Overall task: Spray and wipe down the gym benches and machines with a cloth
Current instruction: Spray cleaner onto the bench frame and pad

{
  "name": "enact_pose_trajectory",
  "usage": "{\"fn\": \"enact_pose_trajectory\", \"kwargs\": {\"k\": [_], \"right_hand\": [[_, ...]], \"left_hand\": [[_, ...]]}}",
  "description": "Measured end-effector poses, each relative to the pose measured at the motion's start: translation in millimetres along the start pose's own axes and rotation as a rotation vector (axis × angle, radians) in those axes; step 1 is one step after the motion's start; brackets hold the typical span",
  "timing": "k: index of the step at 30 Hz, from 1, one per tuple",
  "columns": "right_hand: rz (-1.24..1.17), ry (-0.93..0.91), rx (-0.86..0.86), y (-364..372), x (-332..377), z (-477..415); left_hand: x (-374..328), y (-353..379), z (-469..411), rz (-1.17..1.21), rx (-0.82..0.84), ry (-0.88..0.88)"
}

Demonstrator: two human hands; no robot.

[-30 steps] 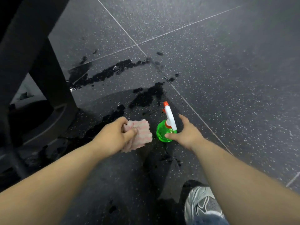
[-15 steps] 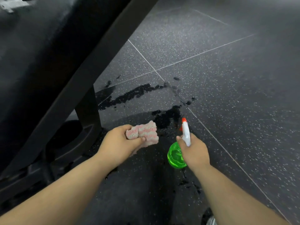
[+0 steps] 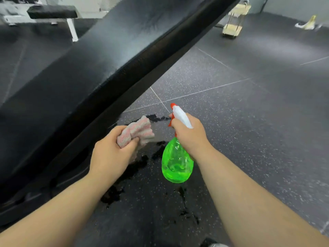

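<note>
Bench wipe-down: both hands loaded, no wiping contact on the pad yet

L hand (image 3: 110,154), centre-left of frame, has fingers + thumb curled tight round the bunched pink cloth (image 3: 137,131); R hand (image 3: 190,136), centre, is wrapped round the neck of the green spray bottle (image 3: 177,163), one finger at the red trigger, nozzle pointing up-frame, bottle held clear of the floor (image 3: 249,122) and part full. Black bench pad (image 3: 89,68) runs diagonally from lower left to top centre, near the cloth but apart from it. Pale sheen on pad mid-frame: can't tell whether spray or glare. Dark wet patches (image 3: 135,168) on floor under the hands. Judgement: this bench looks to be at the start, spray + wipe both to do; second bench (image 3: 51,12), upper left, prob. outstanding too, condition not readable
</note>
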State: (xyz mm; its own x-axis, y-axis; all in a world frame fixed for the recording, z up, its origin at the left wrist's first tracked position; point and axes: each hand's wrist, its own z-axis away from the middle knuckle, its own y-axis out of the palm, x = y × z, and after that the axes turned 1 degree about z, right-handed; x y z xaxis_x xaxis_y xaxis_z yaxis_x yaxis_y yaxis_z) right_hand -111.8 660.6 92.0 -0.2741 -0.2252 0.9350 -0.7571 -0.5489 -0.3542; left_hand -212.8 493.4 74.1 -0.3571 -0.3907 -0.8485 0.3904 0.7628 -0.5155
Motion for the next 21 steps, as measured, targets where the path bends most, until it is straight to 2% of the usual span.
{"fn": "enact_pose_trajectory", "kwargs": {"k": [2,6,12,15,17,19,21], "right_hand": [[0.107,-0.078,0.079,6.8,22.8,0.2],[0.251,-0.190,0.132,31.7,42.3,2.0],[0.281,-0.174,0.223,66.9,32.9,4.8],[0.320,-0.169,0.296,81.1,16.3,10.2],[0.306,-0.149,0.295,88.5,-4.4,13.6],[0.275,-0.103,0.245,92.7,-31.0,16.4],[0.198,-0.044,0.145,95.7,-55.5,15.7]], "left_hand": [[-1.1,-11.4,2.1,-0.025,-0.019,-0.003],[10.1,-32.8,8.8,-0.025,-0.058,-0.034],[39.5,-53.6,15.5,-0.026,-0.118,-0.101],[49.9,-52.4,16.8,-0.124,-0.144,-0.034],[51.0,-49.2,8.9,-0.259,-0.196,0.138],[43.0,-43.5,-11.6,-0.462,-0.231,0.562],[23.9,-34.5,-40.1,-0.639,-0.197,1.012]]}}
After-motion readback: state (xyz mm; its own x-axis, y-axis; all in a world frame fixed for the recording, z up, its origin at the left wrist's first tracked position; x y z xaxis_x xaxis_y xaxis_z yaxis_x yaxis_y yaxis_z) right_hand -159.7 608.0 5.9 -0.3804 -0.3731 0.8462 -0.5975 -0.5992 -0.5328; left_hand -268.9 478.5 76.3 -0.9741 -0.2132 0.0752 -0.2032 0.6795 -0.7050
